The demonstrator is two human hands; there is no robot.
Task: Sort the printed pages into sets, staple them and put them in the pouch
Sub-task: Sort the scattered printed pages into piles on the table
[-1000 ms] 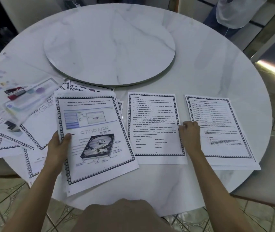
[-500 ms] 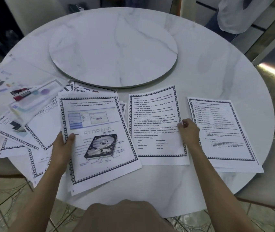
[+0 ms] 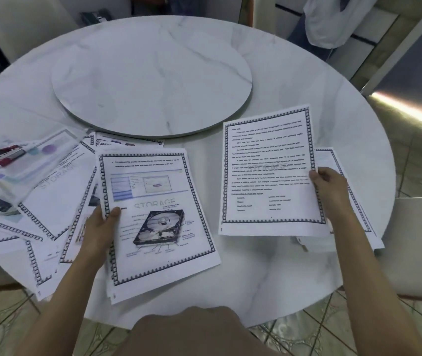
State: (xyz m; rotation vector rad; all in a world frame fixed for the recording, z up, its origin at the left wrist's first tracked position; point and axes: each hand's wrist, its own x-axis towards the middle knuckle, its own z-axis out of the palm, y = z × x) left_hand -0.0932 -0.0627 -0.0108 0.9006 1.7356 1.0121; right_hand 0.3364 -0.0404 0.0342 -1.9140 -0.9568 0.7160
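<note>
Sorting barely begun: right hand (image 3: 329, 186) pinches a text page (image 3: 269, 170), left hand (image 3: 102, 227) grips the stack (image 3: 153, 214) (nothing stapled; pouch (image 3: 25, 163) waits).

Single head-worn wide-angle view, no second camera to overlap with; it looks forward and steeply down from close above the near edge of the round white marble-pattern table (image 3: 294, 80). Both forearms enter from the bottom edge. Frame edges bow and blur, so the far-left clutter is probably unreadable.
</note>
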